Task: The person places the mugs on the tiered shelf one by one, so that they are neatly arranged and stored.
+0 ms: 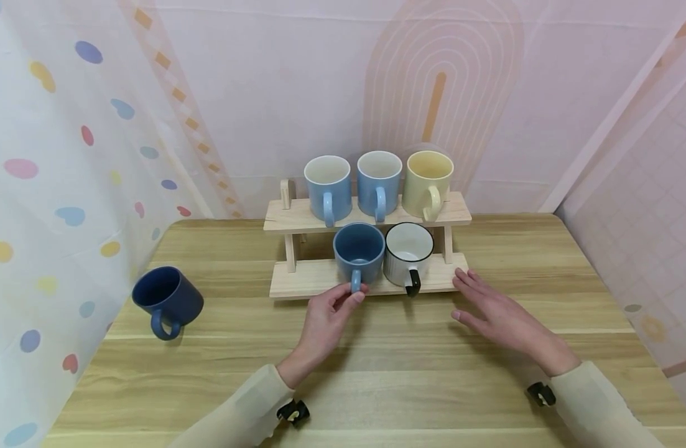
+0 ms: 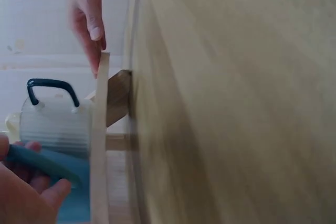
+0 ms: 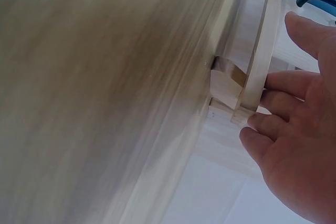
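Observation:
A blue-grey mug [image 1: 358, 249] stands on the lower shelf of a two-tier wooden rack [image 1: 303, 279], its handle toward me. My left hand [image 1: 327, 318] pinches that handle between thumb and fingers; the left wrist view shows the fingers around the blue handle [image 2: 44, 163]. Right beside this mug is a white ribbed mug [image 1: 408, 255] with a black rim and black handle. My right hand [image 1: 496, 314] has its fingers extended at the right end of the lower shelf; in the right wrist view the fingertips touch the wooden board [image 3: 257, 77].
On the upper shelf stand two light blue mugs [image 1: 328, 190] and a pale yellow mug [image 1: 428, 185]. A dark navy mug [image 1: 168, 302] sits tilted-looking at the table's left. The wood-grain table [image 1: 398, 386] meets patterned curtains [image 1: 298, 81] at the back and sides.

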Demonstrator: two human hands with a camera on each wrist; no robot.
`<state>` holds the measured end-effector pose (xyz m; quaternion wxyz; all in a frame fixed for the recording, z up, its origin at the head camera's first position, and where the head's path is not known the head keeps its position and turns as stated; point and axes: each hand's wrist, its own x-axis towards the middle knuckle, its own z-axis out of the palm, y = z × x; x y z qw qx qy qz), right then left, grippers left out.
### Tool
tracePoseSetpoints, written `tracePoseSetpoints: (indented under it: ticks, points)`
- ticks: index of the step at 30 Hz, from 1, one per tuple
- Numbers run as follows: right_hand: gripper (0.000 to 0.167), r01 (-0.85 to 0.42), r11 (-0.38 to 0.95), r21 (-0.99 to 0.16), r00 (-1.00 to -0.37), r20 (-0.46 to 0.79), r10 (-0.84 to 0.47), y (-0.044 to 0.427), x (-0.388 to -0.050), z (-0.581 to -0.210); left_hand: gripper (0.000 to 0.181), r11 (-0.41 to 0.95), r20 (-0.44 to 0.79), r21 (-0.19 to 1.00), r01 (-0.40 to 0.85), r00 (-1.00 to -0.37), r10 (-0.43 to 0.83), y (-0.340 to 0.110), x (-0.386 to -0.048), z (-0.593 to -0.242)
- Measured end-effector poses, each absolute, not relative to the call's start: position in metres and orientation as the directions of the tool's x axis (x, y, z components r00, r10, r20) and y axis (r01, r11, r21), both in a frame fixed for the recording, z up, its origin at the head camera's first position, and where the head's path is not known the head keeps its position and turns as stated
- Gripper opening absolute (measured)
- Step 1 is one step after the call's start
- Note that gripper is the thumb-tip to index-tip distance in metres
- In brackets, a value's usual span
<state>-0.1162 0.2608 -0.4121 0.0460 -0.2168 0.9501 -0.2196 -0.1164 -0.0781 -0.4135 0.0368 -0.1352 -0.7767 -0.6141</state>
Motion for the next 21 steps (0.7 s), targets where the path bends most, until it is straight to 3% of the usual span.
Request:
tracePoseSetpoints:
  ticks: [8,21]
  points:
    - [0.073,-0.396,0.807,-0.437,-0.900,0.011,-0.436,0.260,-0.117,-0.411,0.032,0.280,0.199,0.925,0.256,-0.956,0.217,-0.092,-0.114,-0.409]
    - [0.072,-0.390,0.812,-0.435,-0.903,0.005,-0.431,0.260,-0.116,-0.411,0.029,0.381,0.366,0.826,0.415,-0.910,0.196,-0.144,-0.107,-0.399]
